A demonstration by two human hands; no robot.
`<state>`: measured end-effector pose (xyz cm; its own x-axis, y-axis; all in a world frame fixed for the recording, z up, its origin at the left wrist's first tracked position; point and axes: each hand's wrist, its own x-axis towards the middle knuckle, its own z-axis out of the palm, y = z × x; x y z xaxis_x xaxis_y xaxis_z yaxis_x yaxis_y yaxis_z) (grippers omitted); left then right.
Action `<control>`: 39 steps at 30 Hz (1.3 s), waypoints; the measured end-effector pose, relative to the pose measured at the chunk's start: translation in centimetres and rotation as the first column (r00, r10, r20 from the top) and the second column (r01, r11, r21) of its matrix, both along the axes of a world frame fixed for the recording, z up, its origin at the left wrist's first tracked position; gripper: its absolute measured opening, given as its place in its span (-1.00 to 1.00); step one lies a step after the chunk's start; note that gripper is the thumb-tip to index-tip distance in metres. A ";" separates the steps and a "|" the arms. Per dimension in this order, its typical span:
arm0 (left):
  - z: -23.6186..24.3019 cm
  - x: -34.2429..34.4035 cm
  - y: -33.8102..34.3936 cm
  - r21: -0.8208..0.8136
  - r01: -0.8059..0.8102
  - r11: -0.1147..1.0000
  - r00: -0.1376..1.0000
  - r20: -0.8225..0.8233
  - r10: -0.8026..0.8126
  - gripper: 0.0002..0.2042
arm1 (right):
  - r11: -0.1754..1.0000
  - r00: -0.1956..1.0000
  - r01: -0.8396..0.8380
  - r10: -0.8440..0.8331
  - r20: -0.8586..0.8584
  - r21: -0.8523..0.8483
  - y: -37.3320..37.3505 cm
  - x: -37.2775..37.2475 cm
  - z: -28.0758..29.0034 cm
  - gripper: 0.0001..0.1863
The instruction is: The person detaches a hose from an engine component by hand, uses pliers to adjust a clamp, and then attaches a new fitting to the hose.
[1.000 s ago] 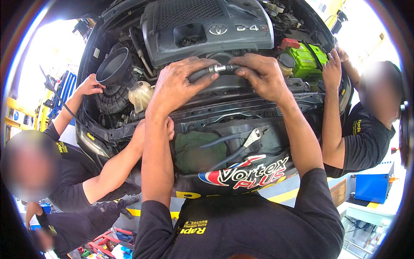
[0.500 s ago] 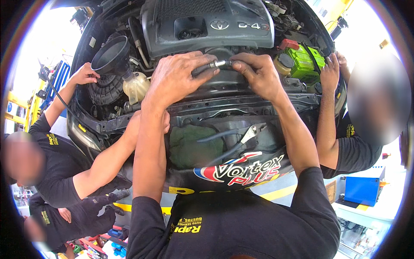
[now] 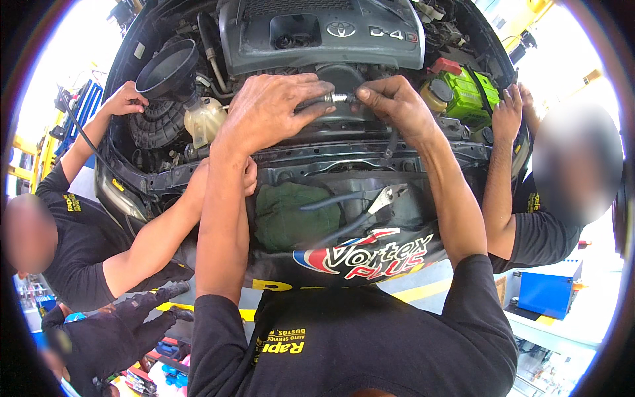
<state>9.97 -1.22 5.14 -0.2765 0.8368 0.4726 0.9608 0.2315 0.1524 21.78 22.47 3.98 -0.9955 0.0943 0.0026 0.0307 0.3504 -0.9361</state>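
Observation:
A small silver fitting with a ribbed or threaded body (image 3: 336,97) and dark ends is held level over the front of the engine bay. My left hand (image 3: 271,109) pinches its left end between thumb and fingers, covering much of that end. At the dark right end, my right hand (image 3: 403,109) pinches with thumb and forefinger. Below my right hand a black hose (image 3: 391,142) hangs down; whether it joins the fitting I cannot tell. Just beyond my hands lies the grey engine cover (image 3: 324,40).
Slip-joint pliers (image 3: 382,198) and a green cloth (image 3: 291,215) rest on the black front cover (image 3: 370,268). A black funnel (image 3: 169,69) stands in a pale reservoir (image 3: 205,119). A green battery (image 3: 471,96) sits right. Co-workers' hands (image 3: 126,99) are at both sides.
The view has shifted slightly. Both hands keep their pinch on the fitting, and the hose below my right hand now shows. At lower left another person has changed posture.

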 end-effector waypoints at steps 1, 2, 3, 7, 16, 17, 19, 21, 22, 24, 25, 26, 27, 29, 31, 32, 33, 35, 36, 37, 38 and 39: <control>0.0 0.0 0.1 -0.007 -0.005 1.000 1.000 0.009 0.005 -0.62 | 1.000 0.999 0.013 -0.013 0.033 0.007 0.1 -0.1 0.0 -0.60; -0.1 0.1 0.1 -0.014 -0.010 1.000 1.000 0.017 0.010 -0.63 | 1.000 0.997 0.026 -0.027 0.065 0.014 0.2 -0.2 -0.1 -0.61; -0.1 0.1 0.0 -0.025 -0.018 1.000 0.999 0.025 0.019 -0.63 | 0.999 0.997 0.022 -0.024 0.071 0.034 0.0 -0.3 -0.3 -0.61; -0.4 0.3 0.7 -0.163 -0.004 0.987 1.000 0.002 0.005 -0.66 | 0.996 0.999 0.020 -0.022 0.028 0.085 -0.5 -0.3 -0.7 -0.60; -2.2 0.0 1.4 0.119 -0.112 0.987 0.986 0.139 0.095 -0.64 | 0.991 0.991 0.128 -0.129 -0.046 -0.022 -0.8 -0.2 -0.1 -0.54; -2.3 0.0 1.4 0.135 -0.122 0.983 0.982 0.158 0.101 -0.63 | 0.989 0.989 0.128 -0.132 -0.065 -0.070 -1.1 -0.2 -0.1 -0.53; -2.0 0.1 1.6 0.144 -0.127 0.981 0.981 0.165 0.103 -0.64 | 0.990 0.985 0.132 -0.137 -0.108 -0.056 -0.9 -0.2 -0.6 -0.52; -1.8 0.2 1.3 0.118 -0.125 0.985 0.985 0.136 0.108 -0.65 | 0.989 0.979 0.137 -0.127 -0.157 0.059 -1.0 -0.5 -0.9 -0.52; -1.8 0.2 1.1 0.129 -0.128 0.983 0.982 0.156 0.107 -0.65 | 0.985 0.984 0.149 -0.139 -0.110 0.090 -1.5 -0.2 -0.3 -0.53; -2.0 0.1 1.1 0.157 -0.136 0.978 0.975 0.197 0.103 -0.63 | 0.988 0.983 0.145 -0.137 -0.122 0.058 -1.8 0.1 0.0 -0.54; -1.9 0.1 1.2 0.161 -0.130 0.978 0.976 0.196 0.097 -0.64 | 0.989 0.983 0.142 -0.135 -0.128 0.046 -1.8 0.1 0.2 -0.55; -1.9 0.0 1.2 0.164 -0.124 0.979 0.976 0.196 0.091 -0.64 | 0.988 0.979 0.131 -0.116 -0.166 0.079 -1.8 0.0 0.3 -0.55; -1.7 0.1 1.2 0.164 -0.113 0.980 0.978 0.194 0.080 -0.64 | 0.986 0.974 0.126 -0.102 -0.204 0.110 -1.8 0.0 0.2 -0.56; -1.2 0.6 1.1 0.137 -0.118 0.984 0.970 0.228 0.084 -0.64 | 0.977 0.963 0.130 -0.084 -0.257 0.167 -1.6 0.0 -0.2 -0.59; -0.9 0.8 1.0 0.114 -0.118 0.986 0.966 0.242 0.087 -0.64 | 0.966 0.955 0.141 -0.075 -0.285 0.218 -1.6 0.0 -0.6 -0.62; -0.8 0.7 1.0 0.107 -0.113 0.988 0.967 0.238 0.085 -0.64 | 0.960 0.953 0.142 -0.066 -0.294 0.243 -1.6 0.2 -0.5 -0.64; -0.9 0.7 0.8 0.098 -0.112 0.989 0.968 0.234 0.086 -0.64 | 0.954 0.951 0.140 -0.055 -0.303 0.265 -1.8 0.4 -0.2 -0.66; -1.0 0.4 0.7 0.106 -0.091 0.990 0.975 0.213 0.067 -0.63 | 0.942 0.938 0.131 -0.017 -0.345 0.309 -2.0 0.5 -0.1 -0.69; -1.0 0.4 0.7 0.110 -0.078 0.991 0.978 0.201 0.054 -0.63 | 0.935 0.925 0.127 0.009 -0.379 0.332 -1.9 0.5 -0.2 -0.70; -1.0 0.4 0.6 0.080 -0.074 0.994 0.977 0.206 0.056 -0.63 | 0.927 0.911 0.123 0.036 -0.411 0.354 -1.7 0.5 -0.3 -0.71; -0.9 0.4 0.6 0.049 -0.070 0.996 0.976 0.211 0.058 -0.62 | 0.922 0.927 0.097 0.054 -0.371 0.375 -1.6 0.5 -0.2 -0.71; -0.7 0.5 0.5 0.016 -0.064 0.998 0.975 0.212 0.059 -0.62 | 0.917 0.941 0.073 0.067 -0.333 0.393 -1.4 0.5 0.0 -0.71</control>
<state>10.45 -0.70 4.43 -0.4226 0.8049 0.4167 0.8904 0.2828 0.3567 22.27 21.06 4.00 -0.9286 0.0182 0.3707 -0.2559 0.6920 -0.6750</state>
